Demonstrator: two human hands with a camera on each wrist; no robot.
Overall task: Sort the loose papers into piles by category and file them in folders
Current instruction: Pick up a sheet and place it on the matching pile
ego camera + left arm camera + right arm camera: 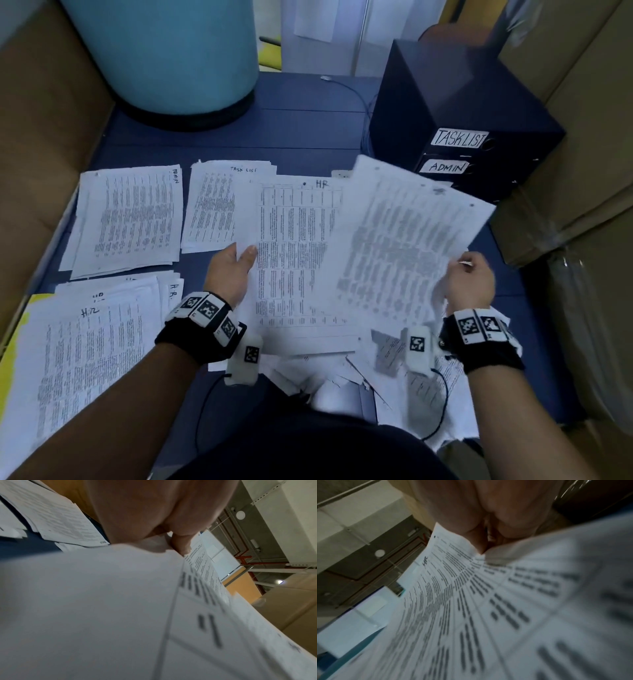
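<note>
My left hand point(236, 263) grips the left edge of a printed sheet marked HR point(294, 246), thumb on top; the left wrist view shows the thumb point(181, 545) pressing this HR sheet point(102, 601). My right hand point(469, 277) pinches the right edge of a blurred printed sheet point(400, 246) lifted and tilted over the HR sheet. The right wrist view shows text sheets point(471, 601) under the fingers. Sorted piles lie on the blue surface: an ADMIN pile point(130, 219), a TASK LIST pile point(215, 205), an HR pile point(92, 359).
A dark stack of folders point(459, 130) labelled TASKLIST and ADMIN stands at the back right. A blue cylinder point(164, 54) stands at the back left. Cardboard walls point(44, 137) flank both sides. Loose crumpled papers point(394, 377) lie near my lap. A yellow folder edge point(10, 359) shows under the HR pile.
</note>
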